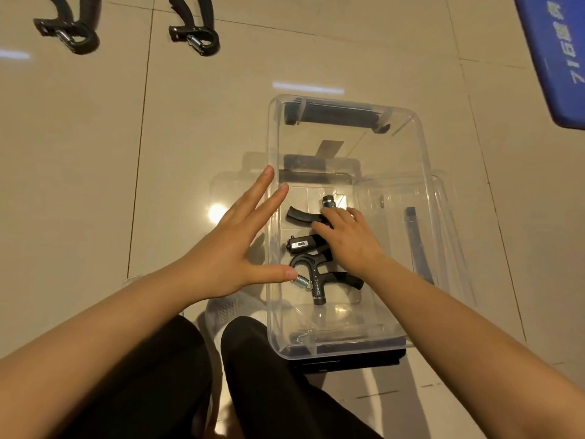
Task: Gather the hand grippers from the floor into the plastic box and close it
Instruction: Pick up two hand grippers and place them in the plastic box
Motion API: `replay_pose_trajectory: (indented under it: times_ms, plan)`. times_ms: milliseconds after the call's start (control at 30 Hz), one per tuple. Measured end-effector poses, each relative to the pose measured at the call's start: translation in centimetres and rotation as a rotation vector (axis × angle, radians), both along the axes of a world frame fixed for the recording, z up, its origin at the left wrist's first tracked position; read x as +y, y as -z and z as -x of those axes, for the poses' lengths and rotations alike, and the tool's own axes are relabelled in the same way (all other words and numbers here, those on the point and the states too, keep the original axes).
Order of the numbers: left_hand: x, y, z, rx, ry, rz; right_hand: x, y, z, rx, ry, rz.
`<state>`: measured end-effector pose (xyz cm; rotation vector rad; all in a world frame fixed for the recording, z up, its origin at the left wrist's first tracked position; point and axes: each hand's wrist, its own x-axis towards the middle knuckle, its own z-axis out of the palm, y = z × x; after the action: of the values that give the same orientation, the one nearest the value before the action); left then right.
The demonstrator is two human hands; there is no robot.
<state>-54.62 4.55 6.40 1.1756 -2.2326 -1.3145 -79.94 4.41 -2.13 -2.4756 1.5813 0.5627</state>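
Black-trousered knees (190,375) front the plastic box (421,172); inside, right hand (351,239) fingers clasp a half-hidden hand gripper (305,217); left hand (228,248) splays released beside it.

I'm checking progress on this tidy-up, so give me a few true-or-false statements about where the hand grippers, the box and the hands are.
1. Two hand grippers lie on the floor at upper left. True.
2. The plastic box is closed. False: it is open, with no lid on top.
3. The right hand reaches inside the box, on a hand gripper there. True.
4. The left hand grips a hand gripper. False: its fingers are spread and hold nothing.
5. The box is empty. False: hand grippers lie inside.
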Motion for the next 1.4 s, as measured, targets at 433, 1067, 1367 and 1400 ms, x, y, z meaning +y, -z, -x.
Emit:
replay_pose_trajectory:
  times_ms: [433, 1067, 1367, 1400]
  plan:
    - [0.0, -0.4, -0.2, 0.004, -0.017, -0.044, -0.3, 0.2, 0.2, 0.065, -0.034, 0.107]
    - [0.1, -0.5, -0.2, -0.041, -0.033, 0.004, 0.6, 1.1, -2.0, -0.133, -0.093, 0.067]
    - [0.1, -0.2, -0.3, -0.041, -0.034, 0.012, -0.3, 0.5, -0.2, -0.254, 0.356, -0.095]
    - [0.1, -0.2, -0.3, -0.037, -0.036, 0.008, -0.3, 0.5, -0.2, -0.275, 0.37, -0.137]
